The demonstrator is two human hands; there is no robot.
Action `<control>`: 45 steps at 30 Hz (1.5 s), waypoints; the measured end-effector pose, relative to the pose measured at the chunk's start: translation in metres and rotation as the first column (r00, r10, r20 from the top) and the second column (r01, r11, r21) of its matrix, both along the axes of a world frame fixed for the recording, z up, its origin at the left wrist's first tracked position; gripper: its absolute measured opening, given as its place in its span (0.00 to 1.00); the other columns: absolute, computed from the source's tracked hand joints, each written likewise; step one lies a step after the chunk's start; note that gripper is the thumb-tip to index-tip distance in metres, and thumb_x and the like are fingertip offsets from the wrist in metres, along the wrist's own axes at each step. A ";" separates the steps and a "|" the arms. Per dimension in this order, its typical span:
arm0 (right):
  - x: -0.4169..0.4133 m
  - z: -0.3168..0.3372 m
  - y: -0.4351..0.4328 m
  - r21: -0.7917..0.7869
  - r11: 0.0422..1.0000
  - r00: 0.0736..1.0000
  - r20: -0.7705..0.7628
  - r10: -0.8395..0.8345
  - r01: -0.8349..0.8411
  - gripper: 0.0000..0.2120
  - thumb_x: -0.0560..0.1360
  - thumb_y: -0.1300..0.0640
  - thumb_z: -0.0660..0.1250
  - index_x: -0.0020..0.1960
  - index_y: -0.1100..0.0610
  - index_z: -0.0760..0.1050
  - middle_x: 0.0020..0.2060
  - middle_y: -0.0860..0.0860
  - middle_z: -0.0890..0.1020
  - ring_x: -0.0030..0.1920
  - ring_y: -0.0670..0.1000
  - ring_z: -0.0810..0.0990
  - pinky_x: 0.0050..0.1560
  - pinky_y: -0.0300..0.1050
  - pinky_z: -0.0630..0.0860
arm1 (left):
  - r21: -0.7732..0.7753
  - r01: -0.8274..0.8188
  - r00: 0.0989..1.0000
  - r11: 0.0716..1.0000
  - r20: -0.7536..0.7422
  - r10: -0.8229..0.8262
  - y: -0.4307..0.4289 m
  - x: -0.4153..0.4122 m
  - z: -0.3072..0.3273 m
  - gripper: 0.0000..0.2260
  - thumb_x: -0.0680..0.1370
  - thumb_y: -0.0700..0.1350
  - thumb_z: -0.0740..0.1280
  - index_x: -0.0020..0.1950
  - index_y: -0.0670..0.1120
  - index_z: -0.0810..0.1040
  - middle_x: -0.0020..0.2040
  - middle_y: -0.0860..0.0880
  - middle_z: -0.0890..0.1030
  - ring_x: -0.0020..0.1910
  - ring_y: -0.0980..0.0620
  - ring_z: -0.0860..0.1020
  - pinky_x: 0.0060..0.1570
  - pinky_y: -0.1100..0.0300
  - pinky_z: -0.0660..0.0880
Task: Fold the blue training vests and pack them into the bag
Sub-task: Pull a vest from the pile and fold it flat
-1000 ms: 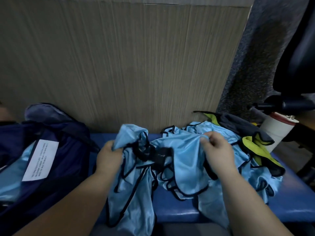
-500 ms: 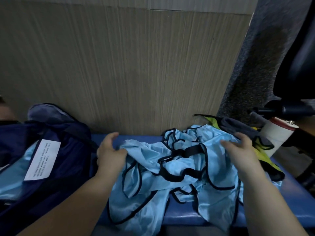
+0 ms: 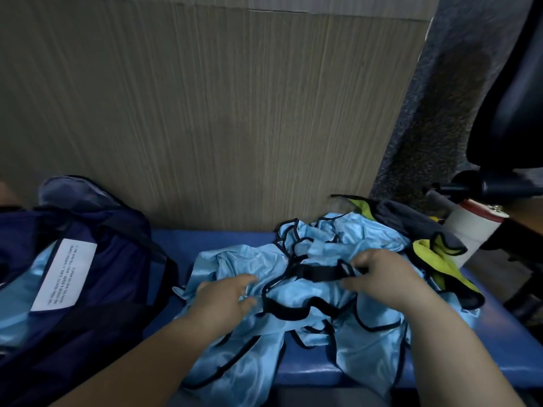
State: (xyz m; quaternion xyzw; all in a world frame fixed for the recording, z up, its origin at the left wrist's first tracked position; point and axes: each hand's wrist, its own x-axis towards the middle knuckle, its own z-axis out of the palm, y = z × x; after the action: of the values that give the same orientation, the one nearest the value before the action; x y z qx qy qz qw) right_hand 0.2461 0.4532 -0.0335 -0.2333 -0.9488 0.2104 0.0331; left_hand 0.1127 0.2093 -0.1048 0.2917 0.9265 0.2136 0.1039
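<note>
Crumpled blue vests (image 3: 293, 333) are heaped on the blue bench (image 3: 211, 239) and pressed under the flat left hand (image 3: 226, 298); their black trim (image 3: 320, 273) is pinched in the right hand (image 3: 385, 277). On the navy bag (image 3: 111, 259) at left, a white label (image 3: 63, 274) is noted, print unreadable.

The worktop (image 3: 223, 239) is a shiny blue bench. A crumpled heap of light blue vests (image 3: 293, 342) with black trim sits on it, spilling over the front edge. Just left of the vests there's a dark navy bag (image 3: 117, 289), open, with more blue fabric inside. Tucked against the vests on the right is a bunched-up yellow and grey cloth (image 3: 435, 259).
</note>
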 end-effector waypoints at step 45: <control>0.010 -0.006 0.021 -0.164 0.867 0.874 -0.046 -0.484 0.471 0.09 0.73 0.54 0.68 0.51 0.43 0.77 0.53 0.52 0.78 0.51 0.57 0.78 0.49 0.51 0.75 | 0.310 -0.045 0.932 0.950 0.356 -0.072 -0.031 0.009 0.000 0.29 0.72 0.68 0.66 0.35 0.41 0.72 0.34 0.50 0.76 0.36 0.55 0.75 0.43 0.57 0.70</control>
State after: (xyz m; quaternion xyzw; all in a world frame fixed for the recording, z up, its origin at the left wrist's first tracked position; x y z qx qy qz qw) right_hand 0.2559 0.4740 -0.0393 -0.4534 -0.8411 0.2748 0.1074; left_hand 0.1221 0.1786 -0.1050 0.2664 0.8435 0.4072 0.2274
